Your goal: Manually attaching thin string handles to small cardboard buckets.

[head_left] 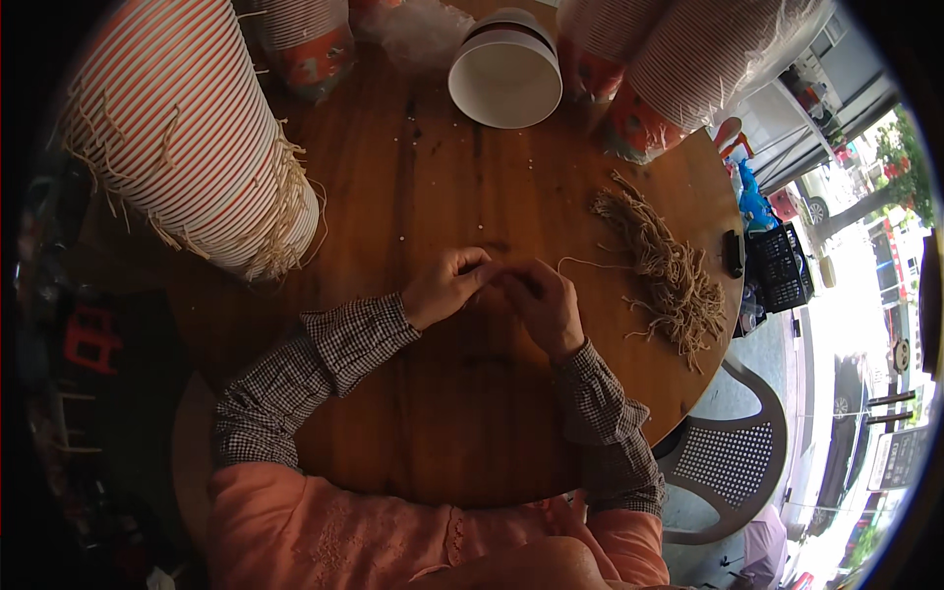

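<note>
Over the middle of the round wooden table, my left hand (449,286) and my right hand (544,303) meet at the fingertips. Both are closed in a pinch, and whatever lies between the fingers is too small to make out. Beside my right hand, a thin tan strand (596,263) curves away toward a loose bundle of tan twine (669,270) on the table's right side. A tall leaning stack of white paper tubs with red-orange rims (187,128) is at the left, with many lengths of twine hanging around its lower end.
Far back, a white tub (506,84) lies with its mouth facing me. Plastic-wrapped tub stacks (678,74) stand at the back right, another wrapped stack (307,44) at the back left. White specks dot the table (393,197). A grey plastic chair (728,462) is at the right.
</note>
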The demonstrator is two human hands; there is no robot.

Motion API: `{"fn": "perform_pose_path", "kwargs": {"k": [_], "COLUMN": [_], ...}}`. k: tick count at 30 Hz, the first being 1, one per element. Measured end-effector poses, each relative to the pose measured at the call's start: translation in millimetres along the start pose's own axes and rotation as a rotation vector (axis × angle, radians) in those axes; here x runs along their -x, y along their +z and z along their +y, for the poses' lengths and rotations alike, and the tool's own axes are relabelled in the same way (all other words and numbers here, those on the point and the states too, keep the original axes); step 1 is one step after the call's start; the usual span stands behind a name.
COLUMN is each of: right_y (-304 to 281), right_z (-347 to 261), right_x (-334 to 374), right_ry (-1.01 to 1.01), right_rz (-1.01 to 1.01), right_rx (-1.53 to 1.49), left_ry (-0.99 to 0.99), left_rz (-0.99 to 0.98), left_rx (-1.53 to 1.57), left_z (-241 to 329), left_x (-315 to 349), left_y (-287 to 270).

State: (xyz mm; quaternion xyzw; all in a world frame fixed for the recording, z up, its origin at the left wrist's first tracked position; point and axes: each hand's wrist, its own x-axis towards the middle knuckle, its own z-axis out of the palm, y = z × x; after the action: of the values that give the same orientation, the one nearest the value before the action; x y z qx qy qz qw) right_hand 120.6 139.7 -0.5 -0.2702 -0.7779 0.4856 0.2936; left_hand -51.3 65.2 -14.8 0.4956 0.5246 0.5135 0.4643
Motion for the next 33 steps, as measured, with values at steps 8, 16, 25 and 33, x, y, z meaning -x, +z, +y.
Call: {"fn": "perform_pose_path", "kwargs": {"k": [8,16,25,33], "right_y": [-0.4,7.3,4.1,-11.7], "right_z": [-7.5,-10.1,-1.5,30.3], "right_x": [3.2,5.1,1.0,-31.2], "right_ry": [0.228,0.195,0.151,0.01], "right_rz": [0.06,0.02,0.092,0.106], "right_rx": [-0.1,-0.117,0.008,0.051], "left_ry": [-0.021,0.203,0.446,0.554], "left_rz": [0.066,0.111,0.184,0.192], "left_rx": [0.019,-0.297,-0.446,-0.505], "left_z": [6.7,6.7,-0.5,-9.1], "left_x": [3.8,6.8,1.6,-37.4], "left_y": [-6.0,2.2,1.7,-4.8]}}
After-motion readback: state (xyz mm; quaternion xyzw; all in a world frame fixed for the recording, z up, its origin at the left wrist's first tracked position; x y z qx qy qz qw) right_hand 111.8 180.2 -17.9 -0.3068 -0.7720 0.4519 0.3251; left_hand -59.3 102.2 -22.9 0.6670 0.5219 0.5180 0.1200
